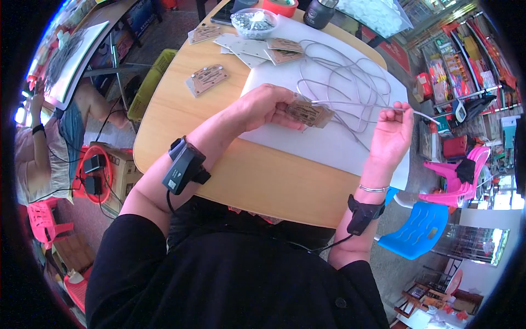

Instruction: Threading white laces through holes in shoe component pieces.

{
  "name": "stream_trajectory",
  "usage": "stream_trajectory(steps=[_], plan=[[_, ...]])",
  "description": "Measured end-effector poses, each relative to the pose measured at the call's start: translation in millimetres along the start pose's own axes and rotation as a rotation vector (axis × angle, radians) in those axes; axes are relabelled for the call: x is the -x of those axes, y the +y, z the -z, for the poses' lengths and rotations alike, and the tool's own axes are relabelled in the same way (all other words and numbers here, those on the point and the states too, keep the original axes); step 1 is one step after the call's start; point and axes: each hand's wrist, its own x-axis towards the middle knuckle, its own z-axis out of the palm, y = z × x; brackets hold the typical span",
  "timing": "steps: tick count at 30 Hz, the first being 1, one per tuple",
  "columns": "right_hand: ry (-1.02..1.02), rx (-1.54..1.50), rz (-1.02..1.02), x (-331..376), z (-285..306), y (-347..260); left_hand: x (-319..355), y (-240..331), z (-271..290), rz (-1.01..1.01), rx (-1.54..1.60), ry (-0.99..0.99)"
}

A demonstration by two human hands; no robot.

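Brown card [309, 114] clasped between thumb and closed fingers of the left grip [267, 106], just past the palm at 3 o'clock. Grey cord [356, 103] stretched from the card toward 3 o'clock, pinched in the right grip [391, 131], fingers curled. More looped on the worktop [263, 183], toward 1 o'clock.

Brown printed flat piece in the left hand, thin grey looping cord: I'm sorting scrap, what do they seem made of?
Brown piece: probably matte cardboard, by its dull tan face. Grey cord: perhaps smooth plastic, given its even, rounded loops.
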Motion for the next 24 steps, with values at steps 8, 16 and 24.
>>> stream_trajectory(steps=[8, 16, 24], plan=[[-0.215, -0.089, -0.052, 4, -9, -6, -4, 2, 9, -0.022, 0.175, 0.010], [-0.352, 0.793, -0.362, 58, -63, 41, -1, -2, 6, -0.184, 0.149, 0.045], [-0.347, 1.092, -0.164, 65, -58, 54, -5, -5, 5, -0.218, 0.057, 0.074]])
